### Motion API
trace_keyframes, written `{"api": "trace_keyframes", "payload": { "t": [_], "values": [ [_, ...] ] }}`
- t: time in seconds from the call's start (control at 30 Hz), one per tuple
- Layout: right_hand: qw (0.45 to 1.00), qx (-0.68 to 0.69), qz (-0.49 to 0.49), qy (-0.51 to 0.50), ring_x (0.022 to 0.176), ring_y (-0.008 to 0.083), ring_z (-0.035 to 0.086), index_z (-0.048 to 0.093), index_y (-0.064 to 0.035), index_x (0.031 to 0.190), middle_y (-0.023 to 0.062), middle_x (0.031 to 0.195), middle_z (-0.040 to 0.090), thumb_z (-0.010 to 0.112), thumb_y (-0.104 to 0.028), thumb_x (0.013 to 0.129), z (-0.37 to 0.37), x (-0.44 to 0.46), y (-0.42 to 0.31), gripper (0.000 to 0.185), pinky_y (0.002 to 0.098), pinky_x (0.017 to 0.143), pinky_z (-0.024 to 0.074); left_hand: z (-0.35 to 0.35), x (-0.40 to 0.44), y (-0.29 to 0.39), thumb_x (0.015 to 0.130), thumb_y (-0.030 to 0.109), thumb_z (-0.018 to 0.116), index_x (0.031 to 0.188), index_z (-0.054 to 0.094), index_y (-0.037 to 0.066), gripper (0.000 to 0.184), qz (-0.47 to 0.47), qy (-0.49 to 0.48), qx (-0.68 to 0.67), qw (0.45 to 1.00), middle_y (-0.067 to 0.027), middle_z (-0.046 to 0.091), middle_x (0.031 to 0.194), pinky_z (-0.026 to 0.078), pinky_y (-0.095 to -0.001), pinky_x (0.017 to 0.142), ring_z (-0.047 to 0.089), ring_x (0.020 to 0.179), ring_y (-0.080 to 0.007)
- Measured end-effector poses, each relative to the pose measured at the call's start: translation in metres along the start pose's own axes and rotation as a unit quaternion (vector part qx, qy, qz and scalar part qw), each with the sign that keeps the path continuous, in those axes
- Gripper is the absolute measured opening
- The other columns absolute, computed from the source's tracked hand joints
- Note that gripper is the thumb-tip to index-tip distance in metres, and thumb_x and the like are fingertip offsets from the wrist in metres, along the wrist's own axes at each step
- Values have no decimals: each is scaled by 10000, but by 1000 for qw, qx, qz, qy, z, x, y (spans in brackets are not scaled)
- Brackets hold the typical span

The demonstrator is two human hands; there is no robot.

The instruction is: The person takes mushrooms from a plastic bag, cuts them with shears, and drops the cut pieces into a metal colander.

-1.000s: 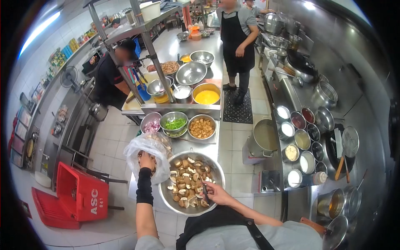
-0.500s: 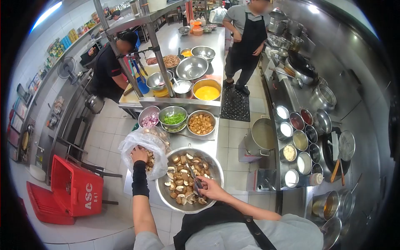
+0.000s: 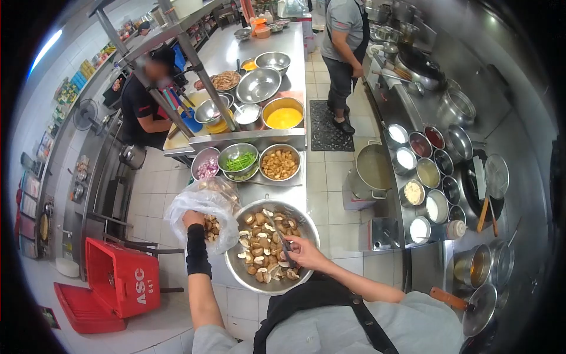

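Note:
My left hand [image 3: 192, 219] reaches into a clear plastic bag [image 3: 180, 203] of mushroom pieces [image 3: 211, 228]; its fingers are hidden inside. A black sleeve [image 3: 198, 251] covers that wrist. Beside the bag stands a wide metal colander [image 3: 309, 236] with cut brown-and-white mushrooms [image 3: 257, 243] spread over its bottom. Over the colander's right side, my right hand [image 3: 305, 253] is closed round the dark handles of a pair of scissors [image 3: 279, 232]. The blades point away from me, above the mushrooms.
Beyond the colander sit bowls of chopped onion [image 3: 207, 167], green vegetable [image 3: 240, 161] and browned cubes [image 3: 279, 163]. A red bin [image 3: 122, 277] stands at left, a large pot [image 3: 370, 171] at right. One co-worker [image 3: 342, 53] stands in the aisle; another [image 3: 141, 100] works behind the shelf posts.
My left hand has gone deeper into the bag, hiding its fingers. My right hand still holds the scissors over the colander. The aisle co-worker has turned, and my view has shifted slightly.

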State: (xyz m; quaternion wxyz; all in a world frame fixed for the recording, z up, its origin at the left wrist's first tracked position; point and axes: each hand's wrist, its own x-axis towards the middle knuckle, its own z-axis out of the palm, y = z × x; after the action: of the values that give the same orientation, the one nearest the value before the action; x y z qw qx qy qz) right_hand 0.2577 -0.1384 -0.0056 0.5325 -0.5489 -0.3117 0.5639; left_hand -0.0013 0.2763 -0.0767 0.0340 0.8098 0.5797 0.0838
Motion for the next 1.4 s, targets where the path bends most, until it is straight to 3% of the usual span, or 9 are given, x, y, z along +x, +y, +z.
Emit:
{"api": "trace_keyframes", "payload": {
  "t": [0.1, 0.23, 0.33, 0.43, 0.7, 0.8, 0.93, 1.13, 1.4],
  "values": [
    [1000, 29, 6, -2, 701, 93, 658, 462, 9, 1453, 48, 915, 702, 699, -81, 959, 2, 2, 11, 555, 248, 551, 505, 20, 1, -17, 872, 356, 662, 1109, 731, 29, 410, 88, 33, 7, 996, -250, 722, 1079, 513, -463, 955, 691, 1040, -403],
    [1000, -8, -11, 4, 802, 115, 676, 465, 11, 1453, 86, 1013, 713, 643, -44, 980, 4, 2, 19, 509, 272, 582, 535, -13, -27, 4, 884, 159, 636, 1107, 711, -54, 318, 28, -3, -121, 992, -257, 731, 1029, 547, -373, 869, 714, 1003, -323],
    [999, -31, -40, 8, 877, 117, 671, 476, 9, 1448, 99, 1045, 717, 606, -26, 992, 5, 7, 29, 475, 271, 678, 551, -33, -60, 16, 953, 87, 619, 1199, 682, -29, 279, 0, -79, -478, 875, -172, 704, 1186, 558, -372, 893, 665, 1104, -279],
    [999, -9, -35, 2, 901, 112, 672, 504, -4, 1427, 84, 1020, 718, 618, -38, 993, 9, 10, 31, 450, 256, 798, 541, -76, -103, 48, 1007, 70, 588, 1327, 614, 6, 327, -90, -101, -613, 778, -96, 657, 1263, 571, -329, 884, 636, 1127, -186],
    [1000, 5, -1, 25, 714, 81, 612, 546, -48, 1392, 33, 857, 702, 645, -83, 989, 14, 8, 4, 416, 267, 539, 478, -121, -173, 88, 1010, 98, 625, 1414, 528, 72, 416, -55, -137, -624, 767, -92, 615, 1324, 578, -322, 903, 638, 1124, -179],
    [1000, 3, 21, 0, 749, 99, 648, 547, -51, 1392, 43, 875, 701, 647, -69, 982, 14, 14, -5, 423, 270, 591, 517, -115, -175, 103, 1021, 86, 605, 1444, 513, 52, 434, -67, -83, -647, 755, -94, 603, 1346, 560, -311, 938, 626, 1151, -173],
    [999, -1, -27, 33, 724, 96, 643, 580, -51, 1364, 36, 868, 694, 638, -21, 968, 18, 21, -9, 401, 261, 614, 514, -107, -170, 113, 1038, 64, 568, 1474, 471, -5, 452, -96, -28, -753, 651, -121, 582, 1394, 543, -339, 992, 608, 1210, -196],
    [986, -123, -111, 7, 632, 1, 522, 608, -61, 1342, -40, 748, 632, 667, 5, 925, 29, 21, -49, 426, 197, 543, 391, -112, -185, 125, 1044, 83, 562, 1411, 507, -76, 403, -157, 18, -790, 593, -150, 633, 1316, 539, -414, 1037, 633, 1187, -235],
    [927, -333, -170, -35, 562, 146, 542, 665, -126, 1276, 49, 633, 560, 767, -215, 851, 63, 44, -84, 446, 315, 571, 454, -112, -190, 109, 1043, 113, 592, 1354, 551, -81, 370, -182, 21, -811, 555, -128, 661, 1264, 558, -372, 984, 655, 1128, -200]
  ]
}}
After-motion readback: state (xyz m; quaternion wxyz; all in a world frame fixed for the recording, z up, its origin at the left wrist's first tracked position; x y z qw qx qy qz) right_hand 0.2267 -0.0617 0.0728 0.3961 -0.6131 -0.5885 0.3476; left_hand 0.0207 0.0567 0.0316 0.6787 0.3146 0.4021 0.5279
